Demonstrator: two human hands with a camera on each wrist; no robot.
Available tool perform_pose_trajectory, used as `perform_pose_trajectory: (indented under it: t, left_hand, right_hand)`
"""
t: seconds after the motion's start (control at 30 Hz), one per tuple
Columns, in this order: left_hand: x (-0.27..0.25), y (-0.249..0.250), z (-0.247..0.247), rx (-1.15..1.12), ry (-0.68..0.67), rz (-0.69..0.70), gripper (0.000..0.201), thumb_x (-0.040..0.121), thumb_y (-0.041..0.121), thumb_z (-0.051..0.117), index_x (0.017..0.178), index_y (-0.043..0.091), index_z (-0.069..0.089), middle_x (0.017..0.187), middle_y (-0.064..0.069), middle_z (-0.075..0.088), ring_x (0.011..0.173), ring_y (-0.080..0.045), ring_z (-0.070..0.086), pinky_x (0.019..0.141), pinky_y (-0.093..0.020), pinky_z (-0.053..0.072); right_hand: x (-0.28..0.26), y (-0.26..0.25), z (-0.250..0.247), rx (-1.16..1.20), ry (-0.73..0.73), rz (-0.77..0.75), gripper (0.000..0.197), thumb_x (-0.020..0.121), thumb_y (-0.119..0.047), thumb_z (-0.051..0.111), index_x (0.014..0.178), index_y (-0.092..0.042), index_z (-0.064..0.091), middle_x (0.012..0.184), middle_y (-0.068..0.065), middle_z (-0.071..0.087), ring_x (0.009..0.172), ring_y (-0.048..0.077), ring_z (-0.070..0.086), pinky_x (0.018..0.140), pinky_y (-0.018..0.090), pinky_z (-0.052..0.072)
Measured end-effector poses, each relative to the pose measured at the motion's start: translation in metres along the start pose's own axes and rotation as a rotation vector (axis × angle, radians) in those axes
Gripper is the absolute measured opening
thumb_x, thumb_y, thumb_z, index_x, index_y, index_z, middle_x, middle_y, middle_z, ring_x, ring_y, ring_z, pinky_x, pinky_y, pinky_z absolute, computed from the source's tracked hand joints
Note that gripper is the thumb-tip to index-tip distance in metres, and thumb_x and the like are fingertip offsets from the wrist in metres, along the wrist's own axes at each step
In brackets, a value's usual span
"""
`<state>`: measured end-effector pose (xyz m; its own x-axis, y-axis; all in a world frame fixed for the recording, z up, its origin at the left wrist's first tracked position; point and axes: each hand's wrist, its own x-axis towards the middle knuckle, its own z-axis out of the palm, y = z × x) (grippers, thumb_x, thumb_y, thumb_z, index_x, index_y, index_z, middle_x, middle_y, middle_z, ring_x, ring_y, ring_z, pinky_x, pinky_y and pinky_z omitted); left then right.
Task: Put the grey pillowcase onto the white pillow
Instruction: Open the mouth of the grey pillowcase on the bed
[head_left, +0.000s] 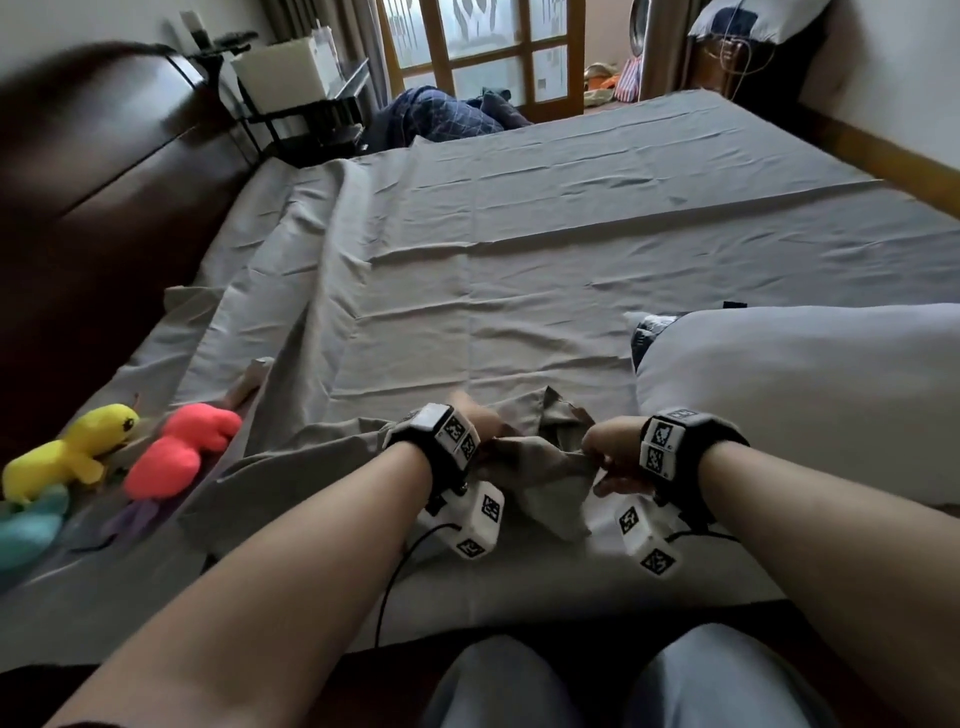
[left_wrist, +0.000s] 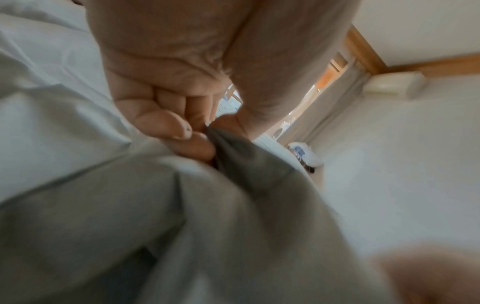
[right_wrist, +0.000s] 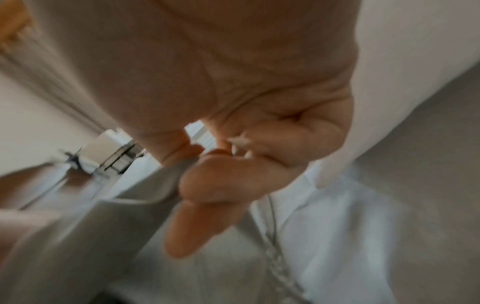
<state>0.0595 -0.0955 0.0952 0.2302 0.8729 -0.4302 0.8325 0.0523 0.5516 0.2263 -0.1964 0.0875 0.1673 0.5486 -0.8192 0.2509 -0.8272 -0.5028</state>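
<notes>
The grey pillowcase (head_left: 540, 457) lies crumpled on the bed's near edge, lifted between my two hands. My left hand (head_left: 480, 423) pinches its edge, thumb against curled fingers, as the left wrist view shows with the cloth (left_wrist: 233, 205) hanging below the hand (left_wrist: 202, 133). My right hand (head_left: 605, 454) pinches the other side of the same edge; the right wrist view shows the pillowcase (right_wrist: 145, 191) held between thumb and fingers (right_wrist: 207, 179). The white pillow (head_left: 810, 400) lies on the bed just right of my right hand, apart from the pillowcase.
A grey sheet (head_left: 519, 260) covers the bed. Yellow (head_left: 72, 452) and pink (head_left: 182, 452) plush toys sit at the near left beside a dark headboard (head_left: 104, 182). A black side table (head_left: 306, 104) and a wooden door (head_left: 488, 52) stand beyond. My knees are at the bottom.
</notes>
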Motion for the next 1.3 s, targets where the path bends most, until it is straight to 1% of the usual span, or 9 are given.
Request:
perform_pose_trajectory:
  t: [0.23,0.33,0.43,0.53,0.73,0.93,1.07,1.17,1.3]
  left_hand:
    - [0.01,0.009,-0.016,-0.197,0.107,0.164,0.022,0.081,-0.005,0.055,0.091,-0.002,0.074,0.055,0.004,0.059,0.059,-0.011,0.051,0.043,-0.008,0.036]
    - [0.008,-0.001,-0.024,-0.263,0.084,0.188,0.02,0.086,0.001,0.056,0.092,-0.009,0.072,0.057,0.002,0.06,0.066,-0.017,0.048,0.053,-0.018,0.036]
    - [-0.005,-0.013,-0.034,-0.234,-0.034,0.183,0.018,0.079,0.025,0.074,0.076,0.007,0.072,0.052,0.005,0.06,0.06,-0.014,0.053,0.055,-0.023,0.042]
    - [-0.016,-0.023,-0.042,-0.082,-0.125,0.181,0.03,0.064,0.028,0.088,0.065,0.019,0.059,0.056,0.007,0.057,0.049,-0.006,0.05,0.048,-0.016,0.042]
    - [-0.011,-0.043,-0.046,0.215,-0.037,0.181,0.02,0.07,0.02,0.074,0.084,0.022,0.06,0.078,0.002,0.062,0.068,-0.013,0.055,0.057,-0.021,0.043]
    - [-0.005,-0.034,-0.065,0.111,0.285,0.289,0.009,0.08,0.008,0.055,0.077,0.007,0.063,0.08,-0.017,0.067,0.07,-0.027,0.058,0.059,-0.027,0.041]
    - [-0.019,0.005,-0.108,-0.031,0.453,0.43,0.02,0.076,0.023,0.049,0.064,0.009,0.058,0.064,-0.008,0.063,0.062,-0.023,0.056,0.059,-0.029,0.042]
    - [-0.035,0.032,-0.124,-0.213,0.378,0.479,0.029,0.082,0.01,0.053,0.054,0.012,0.052,0.044,0.006,0.05,0.042,-0.004,0.045,0.047,-0.022,0.035]
    - [-0.047,0.043,-0.101,-0.266,0.224,0.392,0.028,0.077,0.003,0.052,0.051,0.013,0.048,0.034,0.01,0.042,0.032,-0.006,0.038,0.036,-0.016,0.028]
  right_hand:
    - [0.014,-0.031,0.025,0.004,0.136,-0.177,0.008,0.075,-0.011,0.053,0.067,-0.009,0.05,0.059,0.007,0.05,0.038,0.016,0.044,0.046,0.016,0.032]
    - [0.023,-0.048,0.035,0.337,-0.084,-0.18,0.019,0.085,-0.03,0.051,0.085,-0.011,0.05,0.08,0.008,0.059,0.056,0.016,0.056,0.047,0.018,0.037]
    - [0.025,-0.057,0.045,0.611,-0.18,-0.177,0.033,0.092,-0.038,0.047,0.094,-0.006,0.043,0.083,0.008,0.059,0.06,0.015,0.058,0.052,0.022,0.039]
    - [0.032,-0.064,0.054,0.731,-0.183,-0.191,0.03,0.092,-0.034,0.055,0.092,-0.005,0.052,0.072,0.002,0.058,0.037,0.008,0.052,0.035,0.014,0.035]
    - [0.048,-0.081,0.065,0.898,0.001,-0.31,0.024,0.089,-0.012,0.06,0.067,-0.016,0.052,0.046,-0.004,0.053,0.031,0.003,0.048,0.033,0.013,0.036]
    - [0.027,-0.134,0.04,0.798,0.185,-0.645,0.009,0.087,-0.013,0.066,0.084,-0.021,0.068,0.081,-0.001,0.065,0.071,0.009,0.061,0.059,0.021,0.042]
    - [-0.022,-0.184,0.01,0.807,0.166,-0.862,0.007,0.086,-0.021,0.068,0.092,-0.022,0.072,0.093,0.002,0.071,0.081,0.01,0.065,0.065,0.023,0.042]
    - [-0.056,-0.201,-0.006,0.904,0.178,-0.954,0.004,0.08,-0.023,0.075,0.08,-0.02,0.072,0.084,0.002,0.071,0.069,0.009,0.065,0.058,0.018,0.047]
    - [-0.066,-0.187,-0.016,0.96,0.19,-0.967,0.006,0.073,-0.02,0.079,0.072,-0.017,0.073,0.076,0.002,0.069,0.065,0.01,0.063,0.058,0.018,0.048]
